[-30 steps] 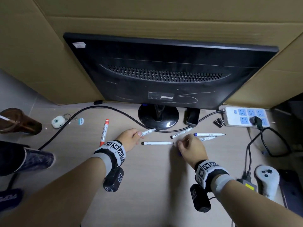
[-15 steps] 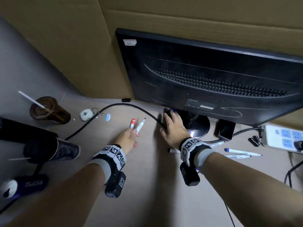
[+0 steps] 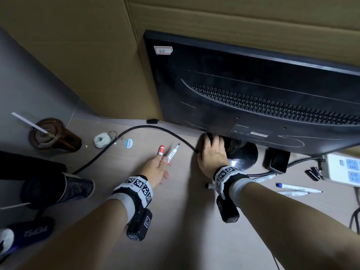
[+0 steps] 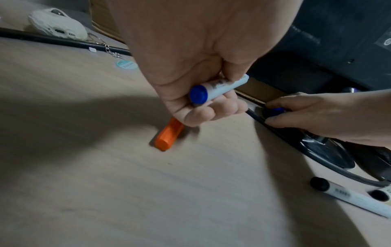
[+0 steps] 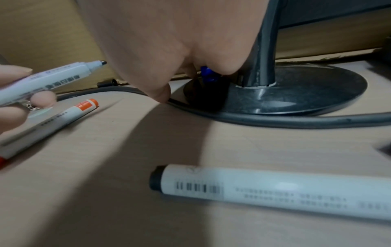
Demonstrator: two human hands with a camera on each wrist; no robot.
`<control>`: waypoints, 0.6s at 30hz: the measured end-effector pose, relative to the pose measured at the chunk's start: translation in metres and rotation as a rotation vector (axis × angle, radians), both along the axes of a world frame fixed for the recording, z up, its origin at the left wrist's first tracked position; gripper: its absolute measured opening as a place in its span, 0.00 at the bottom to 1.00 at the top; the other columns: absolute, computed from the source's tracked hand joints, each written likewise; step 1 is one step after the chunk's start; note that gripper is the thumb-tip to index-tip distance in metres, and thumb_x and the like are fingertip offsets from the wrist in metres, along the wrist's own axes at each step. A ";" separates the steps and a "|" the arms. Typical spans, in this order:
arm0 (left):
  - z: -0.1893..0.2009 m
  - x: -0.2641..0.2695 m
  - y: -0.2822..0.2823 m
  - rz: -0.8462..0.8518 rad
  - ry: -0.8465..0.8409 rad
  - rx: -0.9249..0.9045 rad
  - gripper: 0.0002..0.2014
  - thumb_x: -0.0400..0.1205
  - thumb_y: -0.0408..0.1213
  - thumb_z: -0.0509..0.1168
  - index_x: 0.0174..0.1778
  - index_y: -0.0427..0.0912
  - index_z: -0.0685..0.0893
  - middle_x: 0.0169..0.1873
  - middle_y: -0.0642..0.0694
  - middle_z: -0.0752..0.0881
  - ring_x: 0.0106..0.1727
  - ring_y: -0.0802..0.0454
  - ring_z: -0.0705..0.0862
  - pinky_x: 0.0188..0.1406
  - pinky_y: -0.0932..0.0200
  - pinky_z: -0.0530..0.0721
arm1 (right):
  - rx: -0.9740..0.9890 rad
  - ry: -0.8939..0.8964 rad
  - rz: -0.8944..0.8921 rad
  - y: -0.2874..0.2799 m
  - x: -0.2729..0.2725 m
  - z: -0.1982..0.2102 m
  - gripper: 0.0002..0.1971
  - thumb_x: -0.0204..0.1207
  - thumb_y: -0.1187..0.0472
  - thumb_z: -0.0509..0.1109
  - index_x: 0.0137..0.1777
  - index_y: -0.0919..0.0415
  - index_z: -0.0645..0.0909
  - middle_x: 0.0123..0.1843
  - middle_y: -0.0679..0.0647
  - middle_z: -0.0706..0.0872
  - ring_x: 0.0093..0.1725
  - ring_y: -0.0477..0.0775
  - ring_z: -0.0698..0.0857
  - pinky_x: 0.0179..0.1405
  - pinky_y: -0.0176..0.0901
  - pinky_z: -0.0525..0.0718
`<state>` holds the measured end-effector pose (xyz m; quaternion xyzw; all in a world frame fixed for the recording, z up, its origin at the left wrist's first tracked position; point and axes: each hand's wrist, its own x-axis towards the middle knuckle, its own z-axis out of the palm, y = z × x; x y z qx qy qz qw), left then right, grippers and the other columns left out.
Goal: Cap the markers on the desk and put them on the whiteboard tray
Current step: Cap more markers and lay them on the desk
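Observation:
My left hand (image 3: 165, 159) grips an uncapped white marker (image 3: 173, 152) with a blue end (image 4: 198, 95), its tip pointing away. A red-capped marker (image 3: 161, 150) lies on the desk just under that hand. My right hand (image 3: 212, 141) reaches to the left side of the monitor base (image 3: 245, 158). Its thumb and fingers pinch a small blue cap (image 4: 277, 111), which also shows between the fingers (image 5: 208, 75) in the right wrist view. A black-ended marker (image 5: 275, 192) lies near the right wrist. Two more uncapped markers (image 3: 298, 188) lie to the right.
The monitor (image 3: 253, 90) overhangs the desk against cardboard sheets. A thick black cable (image 3: 136, 131) curves from the base to the left. An iced drink cup (image 3: 52, 137), an earbud case (image 3: 102, 140) and a dark tumbler (image 3: 58, 188) are at the left. A power strip (image 3: 346, 168) is at the right.
My right hand left the loose markers and reached left to the monitor base, onto the blue cap. My left hand carried its marker left, beside the red one. The view swung left.

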<state>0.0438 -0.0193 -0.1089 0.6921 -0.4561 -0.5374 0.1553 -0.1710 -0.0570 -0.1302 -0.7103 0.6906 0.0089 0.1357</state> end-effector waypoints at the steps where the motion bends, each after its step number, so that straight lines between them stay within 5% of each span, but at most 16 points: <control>1: 0.001 0.000 0.000 -0.004 -0.002 0.002 0.15 0.92 0.47 0.51 0.50 0.51 0.82 0.32 0.44 0.85 0.24 0.49 0.74 0.20 0.61 0.70 | 0.012 -0.008 -0.003 0.001 0.000 0.000 0.39 0.77 0.51 0.67 0.83 0.72 0.65 0.75 0.76 0.70 0.72 0.77 0.72 0.81 0.66 0.68; 6: 0.003 -0.001 0.002 -0.003 -0.006 -0.003 0.15 0.92 0.48 0.51 0.52 0.50 0.82 0.33 0.45 0.86 0.25 0.49 0.75 0.23 0.60 0.69 | 0.115 -0.124 -0.016 -0.001 -0.004 0.010 0.33 0.83 0.59 0.62 0.87 0.68 0.60 0.79 0.72 0.65 0.81 0.74 0.65 0.86 0.61 0.62; 10: 0.003 0.000 0.003 0.007 0.004 -0.016 0.15 0.92 0.47 0.51 0.49 0.52 0.82 0.33 0.44 0.86 0.25 0.48 0.75 0.23 0.60 0.70 | 0.051 -0.159 0.065 0.000 -0.012 0.007 0.24 0.75 0.72 0.64 0.73 0.68 0.80 0.72 0.65 0.76 0.72 0.71 0.75 0.78 0.54 0.75; 14: 0.003 0.003 0.006 0.026 0.013 -0.019 0.15 0.92 0.47 0.52 0.49 0.52 0.83 0.32 0.44 0.86 0.25 0.47 0.75 0.26 0.58 0.72 | 0.088 -0.117 0.060 0.003 -0.018 0.004 0.23 0.72 0.76 0.62 0.59 0.55 0.89 0.64 0.52 0.83 0.63 0.64 0.74 0.63 0.41 0.73; 18: 0.006 0.002 0.010 0.025 0.017 -0.016 0.15 0.91 0.48 0.52 0.50 0.50 0.83 0.32 0.44 0.86 0.25 0.47 0.75 0.28 0.58 0.74 | 0.060 -0.223 0.004 0.006 -0.024 0.012 0.16 0.77 0.72 0.67 0.57 0.57 0.91 0.61 0.58 0.85 0.58 0.68 0.78 0.60 0.48 0.77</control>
